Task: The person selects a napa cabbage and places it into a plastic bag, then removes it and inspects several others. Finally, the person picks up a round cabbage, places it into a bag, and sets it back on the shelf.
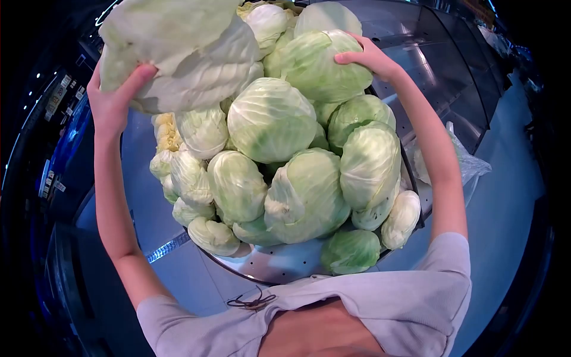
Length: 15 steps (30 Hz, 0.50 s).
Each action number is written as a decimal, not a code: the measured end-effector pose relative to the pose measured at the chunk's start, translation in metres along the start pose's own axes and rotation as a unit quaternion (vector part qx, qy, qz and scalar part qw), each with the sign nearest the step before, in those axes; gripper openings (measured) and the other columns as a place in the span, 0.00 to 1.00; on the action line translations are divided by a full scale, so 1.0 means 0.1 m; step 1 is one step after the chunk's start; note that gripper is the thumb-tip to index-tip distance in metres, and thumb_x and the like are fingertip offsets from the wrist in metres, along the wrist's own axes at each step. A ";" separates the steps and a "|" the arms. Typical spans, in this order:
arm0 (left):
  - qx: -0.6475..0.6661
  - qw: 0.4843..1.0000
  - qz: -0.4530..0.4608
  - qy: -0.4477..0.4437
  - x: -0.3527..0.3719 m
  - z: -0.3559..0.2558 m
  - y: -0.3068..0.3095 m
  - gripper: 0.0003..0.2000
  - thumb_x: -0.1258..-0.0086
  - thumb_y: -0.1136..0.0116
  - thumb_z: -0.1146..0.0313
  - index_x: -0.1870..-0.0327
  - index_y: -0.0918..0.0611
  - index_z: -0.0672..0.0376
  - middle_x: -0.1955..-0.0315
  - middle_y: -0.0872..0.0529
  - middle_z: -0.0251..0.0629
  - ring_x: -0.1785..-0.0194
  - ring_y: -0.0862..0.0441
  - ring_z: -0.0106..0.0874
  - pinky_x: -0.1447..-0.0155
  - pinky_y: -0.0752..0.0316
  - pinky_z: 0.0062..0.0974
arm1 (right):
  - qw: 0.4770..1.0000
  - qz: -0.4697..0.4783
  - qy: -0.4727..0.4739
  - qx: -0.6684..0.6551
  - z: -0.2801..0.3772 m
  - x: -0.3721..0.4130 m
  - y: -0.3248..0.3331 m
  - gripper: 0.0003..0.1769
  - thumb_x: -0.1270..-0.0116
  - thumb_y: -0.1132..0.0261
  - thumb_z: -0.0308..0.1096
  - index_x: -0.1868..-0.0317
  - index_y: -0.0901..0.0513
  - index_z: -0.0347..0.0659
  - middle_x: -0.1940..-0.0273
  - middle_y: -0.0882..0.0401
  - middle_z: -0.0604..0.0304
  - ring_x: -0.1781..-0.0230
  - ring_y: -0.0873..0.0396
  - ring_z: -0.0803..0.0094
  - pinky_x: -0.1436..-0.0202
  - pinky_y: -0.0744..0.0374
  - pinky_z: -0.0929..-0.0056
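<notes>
At the upper left, my left hand grips large, pale cabbage leaves, its thumb pressed on their near face and its other fingers hidden behind. The leaves are raised close to the camera and cover part of the pile behind them. Farther right, my right hand is closed around the side of a light green cabbage at the back of the heap, thumb on top. Between my arms rises a heap of cabbages, with a big round cabbage in the middle and another large cabbage in front.
The heap stands on a perforated metal display shelf with a dark edge. A small green cabbage sits near the front. Dark metal panels slope away at the back right. A clear plastic bag hangs beyond my right forearm.
</notes>
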<state>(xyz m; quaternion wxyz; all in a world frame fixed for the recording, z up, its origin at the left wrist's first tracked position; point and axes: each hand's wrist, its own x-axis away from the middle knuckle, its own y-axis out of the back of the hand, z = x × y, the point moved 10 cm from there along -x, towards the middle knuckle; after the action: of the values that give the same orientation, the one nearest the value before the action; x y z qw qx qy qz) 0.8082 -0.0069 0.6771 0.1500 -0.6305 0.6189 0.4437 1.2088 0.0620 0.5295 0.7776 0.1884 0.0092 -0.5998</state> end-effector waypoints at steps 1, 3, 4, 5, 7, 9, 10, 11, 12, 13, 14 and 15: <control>0.014 0.999 -0.026 0.015 -0.17 0.09 -0.09 0.25 0.45 0.24 0.68 0.47 0.19 0.66 0.58 0.13 0.38 0.57 0.15 0.27 0.48 0.21 0.25 | 0.999 0.016 -0.003 -0.028 -0.07 0.00 0.03 0.43 0.48 0.23 0.45 0.34 0.29 0.38 0.44 0.22 0.54 0.45 0.23 0.68 0.39 0.25 0.68; 0.080 0.996 -0.004 0.032 -0.47 0.36 -0.41 0.26 0.47 0.22 0.66 0.47 0.18 0.65 0.57 0.13 0.38 0.56 0.15 0.26 0.47 0.21 0.25 | 0.999 0.023 -0.016 -0.044 -0.27 -0.01 0.10 0.46 0.47 0.24 0.44 0.31 0.34 0.38 0.40 0.25 0.54 0.41 0.25 0.67 0.36 0.26 0.66; 0.084 0.995 0.014 0.048 -0.56 0.40 -0.61 0.27 0.48 0.22 0.64 0.47 0.18 0.64 0.57 0.13 0.38 0.56 0.15 0.26 0.47 0.21 0.26 | 0.998 0.014 -0.023 -0.063 -0.31 0.04 0.11 0.46 0.46 0.24 0.44 0.30 0.35 0.39 0.40 0.26 0.54 0.40 0.26 0.67 0.35 0.27 0.66; 0.041 0.997 0.043 0.058 -0.67 0.51 -0.78 0.28 0.48 0.21 0.61 0.47 0.18 0.63 0.57 0.13 0.37 0.57 0.15 0.26 0.49 0.20 0.25 | 0.996 0.005 -0.030 -0.082 -0.35 0.06 0.13 0.47 0.46 0.24 0.44 0.29 0.36 0.39 0.39 0.27 0.54 0.39 0.27 0.67 0.35 0.27 0.66; 0.006 0.995 0.082 0.061 -0.81 0.62 -1.13 0.30 0.49 0.21 0.59 0.46 0.19 0.64 0.57 0.13 0.38 0.57 0.15 0.25 0.50 0.20 0.25 | 0.995 0.030 -0.025 -0.096 -0.41 0.04 0.14 0.48 0.46 0.24 0.44 0.28 0.38 0.39 0.38 0.28 0.54 0.38 0.28 0.66 0.34 0.28 0.65; 0.007 0.983 0.150 0.104 -0.82 0.70 -1.48 0.32 0.50 0.21 0.57 0.45 0.19 0.65 0.57 0.13 0.39 0.57 0.15 0.26 0.51 0.19 0.25 | 0.991 0.043 -0.020 -0.123 -0.46 0.03 0.14 0.49 0.47 0.24 0.43 0.28 0.38 0.39 0.38 0.28 0.54 0.38 0.27 0.66 0.34 0.28 0.65; 0.008 0.975 0.184 0.124 -0.81 0.75 -1.61 0.33 0.50 0.21 0.56 0.45 0.19 0.65 0.57 0.13 0.39 0.58 0.15 0.26 0.51 0.19 0.25 | 0.992 0.045 -0.023 -0.120 -0.48 0.03 0.14 0.49 0.47 0.24 0.43 0.28 0.38 0.39 0.37 0.28 0.54 0.38 0.27 0.66 0.34 0.28 0.65; -0.008 0.970 0.205 0.131 -0.81 0.81 -1.70 0.33 0.49 0.21 0.57 0.44 0.20 0.64 0.55 0.13 0.39 0.56 0.15 0.26 0.49 0.20 0.26 | 0.992 0.048 -0.026 -0.116 -0.50 0.02 0.14 0.49 0.47 0.24 0.43 0.28 0.38 0.39 0.37 0.28 0.54 0.38 0.28 0.66 0.34 0.28 0.65; -0.025 0.964 0.226 0.137 -0.81 0.89 -1.78 0.32 0.48 0.22 0.57 0.43 0.20 0.64 0.54 0.14 0.38 0.54 0.16 0.26 0.47 0.21 0.27 | 0.992 0.049 -0.029 -0.113 -0.50 0.01 0.16 0.49 0.47 0.24 0.43 0.27 0.39 0.39 0.37 0.28 0.54 0.38 0.28 0.66 0.34 0.28 0.64; -0.042 0.957 0.247 0.144 -0.81 0.98 -1.85 0.32 0.47 0.23 0.58 0.43 0.20 0.63 0.53 0.15 0.38 0.52 0.17 0.26 0.45 0.22 0.27 | 0.990 0.056 -0.027 -0.129 -0.50 0.02 0.16 0.50 0.47 0.24 0.43 0.27 0.39 0.39 0.37 0.28 0.54 0.37 0.28 0.66 0.33 0.28 0.64; -0.042 0.952 0.257 0.159 -0.82 1.09 -1.84 0.33 0.48 0.23 0.56 0.41 0.21 0.61 0.52 0.15 0.37 0.52 0.17 0.27 0.43 0.23 0.28 | 0.987 0.064 -0.025 -0.146 -0.50 0.03 0.16 0.50 0.47 0.24 0.43 0.27 0.40 0.39 0.36 0.29 0.53 0.37 0.28 0.65 0.33 0.28 0.64; -0.090 0.951 0.260 0.145 -0.87 1.30 -1.83 0.35 0.47 0.23 0.56 0.39 0.22 0.61 0.51 0.15 0.37 0.50 0.17 0.27 0.41 0.24 0.28 | 0.983 0.073 -0.024 -0.166 -0.56 0.01 0.14 0.50 0.46 0.25 0.43 0.27 0.40 0.39 0.36 0.29 0.53 0.37 0.28 0.65 0.33 0.28 0.64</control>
<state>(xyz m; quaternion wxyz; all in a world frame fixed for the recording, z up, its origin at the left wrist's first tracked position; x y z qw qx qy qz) 0.9411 0.1796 0.6027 -0.1190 -0.5166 0.7340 0.4246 1.2338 0.0808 0.4810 0.8396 0.0421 0.0760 -0.5362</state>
